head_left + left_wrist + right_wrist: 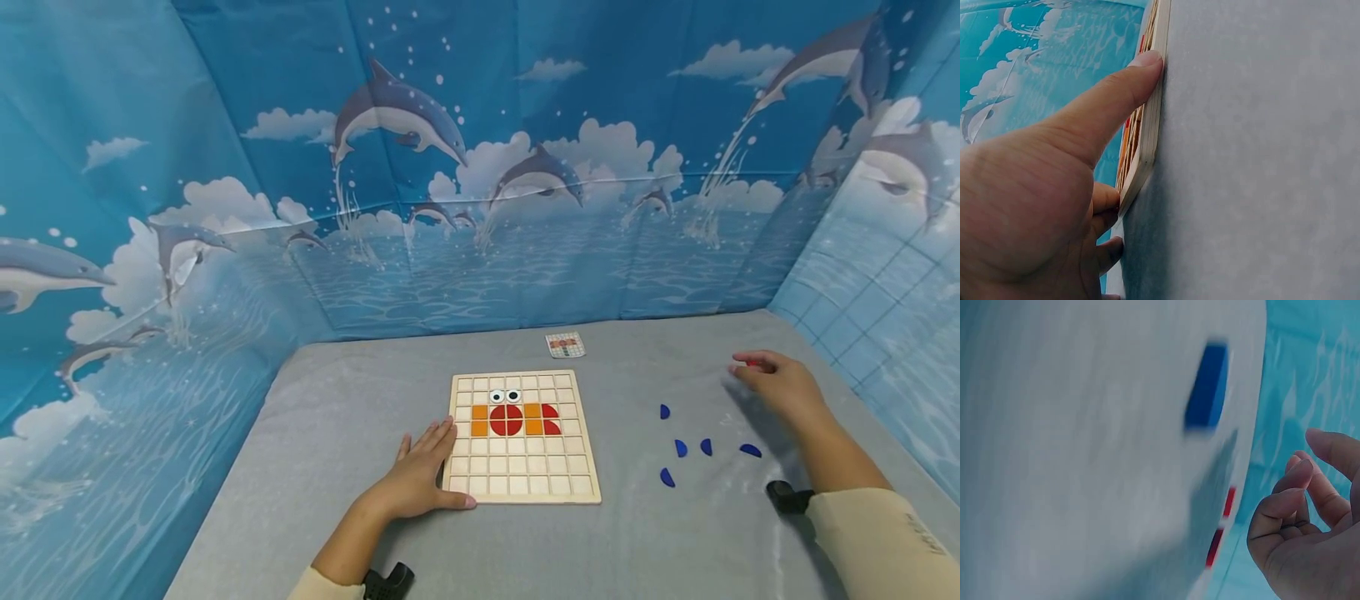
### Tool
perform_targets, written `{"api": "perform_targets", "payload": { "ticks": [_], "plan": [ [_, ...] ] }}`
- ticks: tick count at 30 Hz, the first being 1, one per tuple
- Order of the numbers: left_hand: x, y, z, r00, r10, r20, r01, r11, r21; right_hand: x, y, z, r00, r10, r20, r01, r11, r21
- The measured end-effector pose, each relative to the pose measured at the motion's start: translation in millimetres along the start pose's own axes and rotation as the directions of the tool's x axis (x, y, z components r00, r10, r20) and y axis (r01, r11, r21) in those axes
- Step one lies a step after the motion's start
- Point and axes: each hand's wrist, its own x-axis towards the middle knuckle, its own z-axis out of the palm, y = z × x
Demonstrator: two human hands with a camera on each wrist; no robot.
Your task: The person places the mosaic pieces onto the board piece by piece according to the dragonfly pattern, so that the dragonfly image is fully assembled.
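Observation:
A wooden grid board [528,487] lies on the table, with orange squares [480,412], red rounded pieces [506,421] and two eye pieces [513,396] forming a fish shape. My left hand [427,475] rests against it, the thumb [1129,84] along the near edge and the spread fingers at the left edge. Out to the right, my right hand [783,387] hovers over the table with bent fingers; the right wrist view shows a gap between thumb and fingers and nothing held. Red pieces [1215,548] lie close by it, mostly hidden by the hand in the head view.
Several blue half-round pieces [706,447] are scattered between the board and my right hand. A small pattern card [565,345] lies behind the board. Dolphin-print curtains [480,267] hang along the back and sides of the grey-covered table [360,400].

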Motion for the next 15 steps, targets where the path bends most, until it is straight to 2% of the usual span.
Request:
{"api": "perform_targets", "payload": {
  "ticks": [8, 15],
  "plan": [
    [-0.5, 1.3, 0.1, 1.000, -0.003, 0.002, 0.003, 1.000, -0.012, 3.8, 29, -25, 0.995, 0.104, 0.002, -0.104, 0.995, -0.006],
    [-0.9, 0.0, 0.1, 1.000, -0.002, 0.000, 0.002, 1.000, -0.011, 5.4, 44, -36, 0.984, 0.177, -0.004, -0.177, 0.984, 0.005]
  ]
}}
